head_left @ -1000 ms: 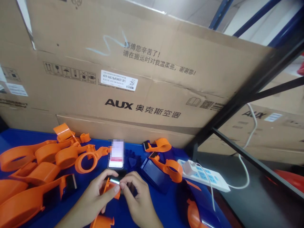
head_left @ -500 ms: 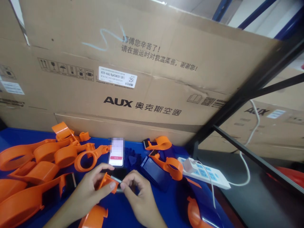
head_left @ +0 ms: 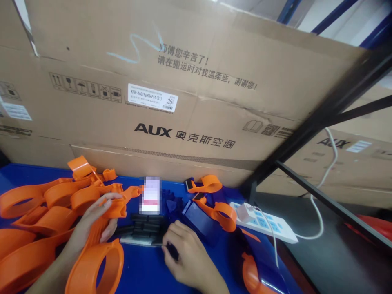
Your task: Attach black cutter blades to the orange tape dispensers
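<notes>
The left hand [head_left: 87,223] wraps its fingers around an orange tape dispenser [head_left: 95,233] over the blue surface [head_left: 143,269]; the right hand [head_left: 187,250] curls its fingers beside black strips [head_left: 147,225] (whether they pinch anything cannot be told).

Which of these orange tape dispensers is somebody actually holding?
The orange tape dispenser gripped in the left hand, its ring reaching the picture's bottom edge; no hand grips the others.

Light is diffuse and moderate, glaring off the glossy blue part [head_left: 263,257]. The phone screen [head_left: 150,196] glows behind pixelation; the carton label's [head_left: 151,98] smallest print blurs; wide-angle distortion stretches the edges.
</notes>
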`<state>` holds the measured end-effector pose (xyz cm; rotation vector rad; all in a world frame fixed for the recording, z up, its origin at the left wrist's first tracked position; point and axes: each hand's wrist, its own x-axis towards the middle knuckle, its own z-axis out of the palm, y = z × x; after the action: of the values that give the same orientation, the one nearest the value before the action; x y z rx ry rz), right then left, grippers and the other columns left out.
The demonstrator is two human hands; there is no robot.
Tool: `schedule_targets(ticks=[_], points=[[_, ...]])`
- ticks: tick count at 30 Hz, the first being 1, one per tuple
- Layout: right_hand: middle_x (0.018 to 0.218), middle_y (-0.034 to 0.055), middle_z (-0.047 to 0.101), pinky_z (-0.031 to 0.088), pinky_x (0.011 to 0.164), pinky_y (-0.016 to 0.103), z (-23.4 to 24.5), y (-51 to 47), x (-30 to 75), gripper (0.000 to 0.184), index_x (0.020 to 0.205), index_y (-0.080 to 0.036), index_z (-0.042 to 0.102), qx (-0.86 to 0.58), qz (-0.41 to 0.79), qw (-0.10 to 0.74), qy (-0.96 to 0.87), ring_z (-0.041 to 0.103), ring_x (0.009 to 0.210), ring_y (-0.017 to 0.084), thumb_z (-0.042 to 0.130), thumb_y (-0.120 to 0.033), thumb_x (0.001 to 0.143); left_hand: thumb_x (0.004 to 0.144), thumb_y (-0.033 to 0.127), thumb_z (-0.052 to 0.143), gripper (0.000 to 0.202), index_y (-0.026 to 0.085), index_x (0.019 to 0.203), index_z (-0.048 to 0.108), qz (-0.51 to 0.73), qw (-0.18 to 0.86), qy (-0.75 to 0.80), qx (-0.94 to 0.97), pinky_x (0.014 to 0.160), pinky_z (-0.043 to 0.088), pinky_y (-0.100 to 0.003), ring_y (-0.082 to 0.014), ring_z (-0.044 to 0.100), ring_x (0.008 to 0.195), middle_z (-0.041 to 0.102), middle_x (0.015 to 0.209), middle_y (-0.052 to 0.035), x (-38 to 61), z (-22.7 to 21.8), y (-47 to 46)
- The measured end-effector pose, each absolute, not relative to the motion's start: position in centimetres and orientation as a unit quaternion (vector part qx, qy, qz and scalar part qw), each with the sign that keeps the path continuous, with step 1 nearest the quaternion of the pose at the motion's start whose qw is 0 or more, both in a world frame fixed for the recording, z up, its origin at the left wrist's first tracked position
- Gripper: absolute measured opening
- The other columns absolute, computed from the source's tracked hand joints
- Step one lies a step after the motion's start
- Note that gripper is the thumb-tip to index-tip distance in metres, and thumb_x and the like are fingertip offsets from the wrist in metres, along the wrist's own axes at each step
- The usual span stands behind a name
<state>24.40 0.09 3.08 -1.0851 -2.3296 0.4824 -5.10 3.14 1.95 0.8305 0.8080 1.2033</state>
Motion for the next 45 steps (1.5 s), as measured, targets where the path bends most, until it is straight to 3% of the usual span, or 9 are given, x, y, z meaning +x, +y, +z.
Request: schedule_targets(ticks=[8,14,18,22,26,30,34,39,45], points=[[0.077,-0.002,0.063,0.051,0.097,0.041,2.2,-0.1,24.8,0.022,0.082,-0.025,0.06,-0.423,0.158,0.24,-0.859,0.061,0.07,0.019,0.059,-0.005,0.076,0.098,0.051,0.062,0.04,0.022,0.125,0.059,0.533,0.655,0.372,0.385,0.039,0.03,-0.021,-0.0113,0.041,0.033,0.055,0.043,0.0059,-4.8,1.7,3.2],[0.076,-0.0004,0.062,0.052,0.084,0.037,2.5,0.1,24.6,0.016,0.081,-0.024,0.061,-0.418,0.162,0.231,-0.863,0.06,0.071,0.019,0.059,-0.008,0.082,0.098,0.052,0.061,0.038,0.022,0.123,0.058,0.52,0.652,0.382,0.399,0.038,0.03,-0.02,-0.011,0.04,0.032,0.055,0.041,0.0058,-4.3,1.3,3.2],[0.086,0.003,0.069,0.053,0.076,0.034,3.2,-0.6,24.0,0.003,0.09,-0.025,0.067,-0.388,0.211,0.269,-0.856,0.065,0.081,0.022,0.068,-0.026,0.09,0.1,0.054,0.059,0.036,0.022,0.116,0.059,0.538,0.628,0.409,0.386,0.04,0.034,-0.018,-0.0101,0.044,0.033,0.06,0.044,0.0049,-2.2,1.2,2.3],[0.118,0.0055,0.075,0.055,0.096,0.037,3.6,-1.9,23.0,0.058,0.125,-0.029,0.069,-0.371,0.288,0.294,-0.832,0.071,0.107,0.028,0.089,-0.053,0.076,0.097,0.057,0.064,0.043,0.022,0.122,0.058,0.572,0.62,0.41,0.347,0.053,0.051,-0.022,-0.0136,0.062,0.048,0.074,0.064,0.0002,-0.3,0.8,1.3],[0.144,0.008,0.066,0.054,0.107,0.044,4.1,-2.9,22.5,0.1,0.151,-0.034,0.055,-0.417,0.317,0.267,-0.809,0.065,0.128,0.035,0.096,-0.059,0.063,0.092,0.057,0.072,0.047,0.025,0.123,0.06,0.609,0.593,0.411,0.328,0.07,0.063,-0.03,-0.0213,0.077,0.074,0.082,0.091,-0.0037,0.3,-0.3,1.0],[0.145,0.0089,0.066,0.055,0.108,0.05,3.7,-3.4,22.8,0.098,0.154,-0.036,0.052,-0.424,0.299,0.279,-0.808,0.065,0.129,0.038,0.092,-0.062,0.068,0.092,0.058,0.071,0.043,0.028,0.122,0.065,0.625,0.594,0.387,0.327,0.084,0.064,-0.039,-0.0277,0.078,0.097,0.081,0.114,-0.006,0.7,-1.2,1.2],[0.138,0.0157,0.069,0.057,0.104,0.051,1.8,-3.2,24.0,0.081,0.149,-0.025,0.058,-0.393,0.222,0.445,-0.774,0.068,0.125,0.041,0.068,-0.073,0.085,0.089,0.083,0.047,0.074,0.023,0.123,0.073,0.61,0.586,0.399,0.354,0.085,0.064,-0.047,-0.0365,0.076,0.104,0.08,0.116,-0.0145,0.6,-1.8,1.3],[0.134,0.0185,0.068,0.059,0.097,0.053,0.4,-1.9,25.8,0.081,0.148,-0.02,0.056,-0.369,0.211,0.619,-0.66,0.071,0.118,0.042,0.048,-0.079,0.093,0.103,0.066,0.034,0.06,0.03,0.129,0.075,0.458,0.337,0.457,0.684,0.099,0.058,-0.045,-0.0315,0.07,0.113,0.078,0.123,-0.0093,-1.1,-3.0,-1.8],[0.136,0.0178,0.068,0.059,0.096,0.055,0.4,-2.2,26.4,0.081,0.147,-0.022,0.058,-0.371,0.257,0.621,-0.641,0.071,0.117,0.043,0.051,-0.08,0.091,0.096,0.06,0.062,0.065,0.026,0.152,0.057,0.215,-0.069,0.412,0.883,0.092,0.06,-0.037,-0.0298,0.072,0.116,0.075,0.137,-0.0078,0.3,-5.2,-4.8]])
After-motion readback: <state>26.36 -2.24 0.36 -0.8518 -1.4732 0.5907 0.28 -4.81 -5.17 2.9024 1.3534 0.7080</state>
